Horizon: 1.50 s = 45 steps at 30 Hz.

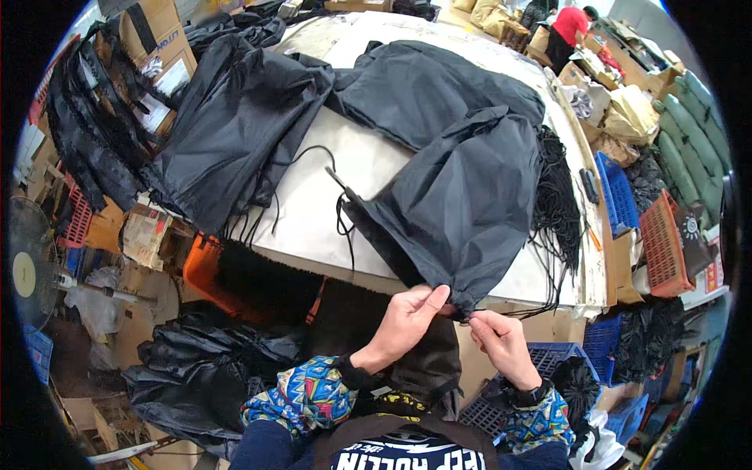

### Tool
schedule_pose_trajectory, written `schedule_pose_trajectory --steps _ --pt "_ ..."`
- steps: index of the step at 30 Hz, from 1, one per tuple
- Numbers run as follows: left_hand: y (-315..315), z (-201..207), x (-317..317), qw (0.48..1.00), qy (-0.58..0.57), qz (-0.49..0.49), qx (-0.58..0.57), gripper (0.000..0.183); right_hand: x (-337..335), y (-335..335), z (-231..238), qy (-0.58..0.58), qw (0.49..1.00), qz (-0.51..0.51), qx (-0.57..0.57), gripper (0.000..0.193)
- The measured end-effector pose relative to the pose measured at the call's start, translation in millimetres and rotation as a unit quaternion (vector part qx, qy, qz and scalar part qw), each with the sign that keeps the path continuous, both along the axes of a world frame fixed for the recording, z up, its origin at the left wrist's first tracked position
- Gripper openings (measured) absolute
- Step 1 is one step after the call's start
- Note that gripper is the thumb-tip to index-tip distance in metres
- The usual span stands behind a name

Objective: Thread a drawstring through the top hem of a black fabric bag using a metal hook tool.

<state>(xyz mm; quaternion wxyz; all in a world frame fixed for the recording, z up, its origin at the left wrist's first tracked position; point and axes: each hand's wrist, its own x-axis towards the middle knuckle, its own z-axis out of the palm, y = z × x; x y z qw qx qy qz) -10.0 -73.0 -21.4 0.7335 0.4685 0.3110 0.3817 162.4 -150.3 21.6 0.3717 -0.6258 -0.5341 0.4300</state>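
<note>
A black fabric drawstring bag [462,196] lies on the white table, its near corner bunched and drawn past the table's front edge. My left hand [407,319] pinches that gathered corner between thumb and fingers. Close beside it, my right hand [505,345] is closed at the same corner, where a dark cord [536,312] trails off to the right. A thin rod [337,177] with a pale tip sticks out of the bag's left edge, a loop of black cord hanging beside it. What lies inside my fingertips is hidden.
More black bags [243,125] spread over the white table [345,145]. A thick bundle of black cords [556,196] lies at its right side. An orange crate [205,266] stands below left, a fan [30,266] at far left. Blue crates [617,192] stand right; a person in red [570,27] works behind.
</note>
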Motion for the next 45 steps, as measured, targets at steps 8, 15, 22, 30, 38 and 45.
schedule_pose_trajectory --steps 8,15,22,30,38,45 --pt "26 25 22 0.967 0.035 0.126 0.218 0.017 15 39 49 -0.294 0.897 0.04 0.328 0.021" --pt "44 43 -7 0.675 0.415 -0.013 0.61 0.015 14 32 129 -0.041 0.888 -0.141 0.437 0.039" --pt "95 9 -52 0.471 0.533 -0.091 0.697 0.021 122 -47 10 0.268 0.671 -0.545 0.424 0.013" --pt "98 64 -103 0.705 0.409 -0.47 0.338 0.027 135 -104 6 0.132 0.853 -0.483 0.146 0.022" --pt "60 38 -11 0.744 0.311 0.006 0.591 0.026 75 69 -31 -0.008 0.996 0.082 0.018 0.025" --pt "-5 -9 -34 0.824 0.207 -0.371 0.375 0.022 27 78 -39 0.092 0.994 -0.043 -0.048 0.019"
